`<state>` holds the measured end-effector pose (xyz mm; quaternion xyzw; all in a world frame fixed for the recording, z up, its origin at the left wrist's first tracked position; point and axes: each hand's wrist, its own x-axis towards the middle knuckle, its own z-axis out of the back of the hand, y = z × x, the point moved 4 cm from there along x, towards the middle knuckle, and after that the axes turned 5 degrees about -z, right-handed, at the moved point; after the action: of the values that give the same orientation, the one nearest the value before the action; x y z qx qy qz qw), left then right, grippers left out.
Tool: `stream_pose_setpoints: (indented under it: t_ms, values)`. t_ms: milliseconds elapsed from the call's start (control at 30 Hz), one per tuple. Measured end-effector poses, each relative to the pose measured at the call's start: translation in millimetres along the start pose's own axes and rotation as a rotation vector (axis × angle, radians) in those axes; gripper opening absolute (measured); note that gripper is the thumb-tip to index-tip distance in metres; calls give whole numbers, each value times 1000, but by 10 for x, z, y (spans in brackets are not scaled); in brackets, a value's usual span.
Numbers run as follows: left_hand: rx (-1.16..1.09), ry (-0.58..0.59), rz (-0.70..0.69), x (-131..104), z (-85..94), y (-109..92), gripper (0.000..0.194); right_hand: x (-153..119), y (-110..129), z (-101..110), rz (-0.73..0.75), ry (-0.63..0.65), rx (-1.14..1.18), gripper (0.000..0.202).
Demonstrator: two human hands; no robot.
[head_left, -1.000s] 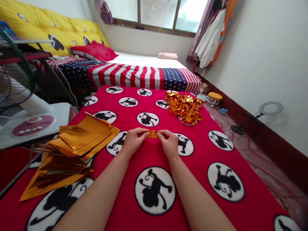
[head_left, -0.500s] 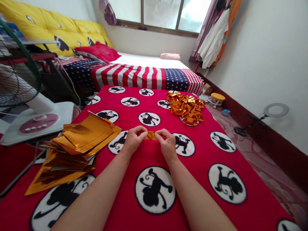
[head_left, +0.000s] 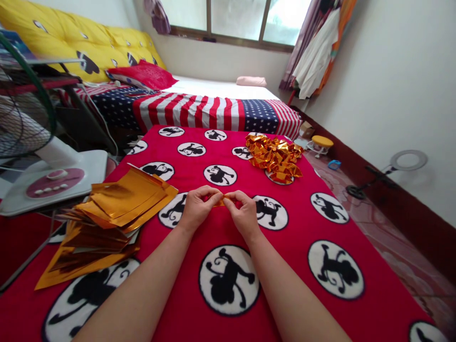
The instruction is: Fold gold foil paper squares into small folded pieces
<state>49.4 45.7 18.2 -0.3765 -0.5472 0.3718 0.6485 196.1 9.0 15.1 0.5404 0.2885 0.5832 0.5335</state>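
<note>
- The left hand (head_left: pixel 198 205) and the right hand (head_left: pixel 242 212) are close together, thumbs and fingers pinching one small folded piece of gold foil paper (head_left: pixel 219 202) between them.
- This piece is over the red surface (head_left: pixel 285 294), mostly hidden by the fingers.
- The stack of gold foil sheets (head_left: pixel 123 199) lies to the left of the hands.
- The pile of folded gold foil pieces (head_left: pixel 274 156) lies beyond them, to the right.

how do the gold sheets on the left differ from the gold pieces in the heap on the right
The gold sheets look flat and lie loosely stacked, while the heaped gold pieces are folded and jumbled. Each sheet looks larger than each folded piece. Both have a shiny gold surface.
</note>
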Motion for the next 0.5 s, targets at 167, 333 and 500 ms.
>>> stream_pose_setpoints:
  t_ms: [167,333,500]
  values:
    - [-86,-121,37,17,66,123,19,-24,-8,1,-70,-16,31,18]
    - [-91,-124,42,18,66,115,20,-29,29,18,-34,-39,43,15]
    - [-71,-112,76,6,66,138,22,-30,51,24,-25,-35,7,22]
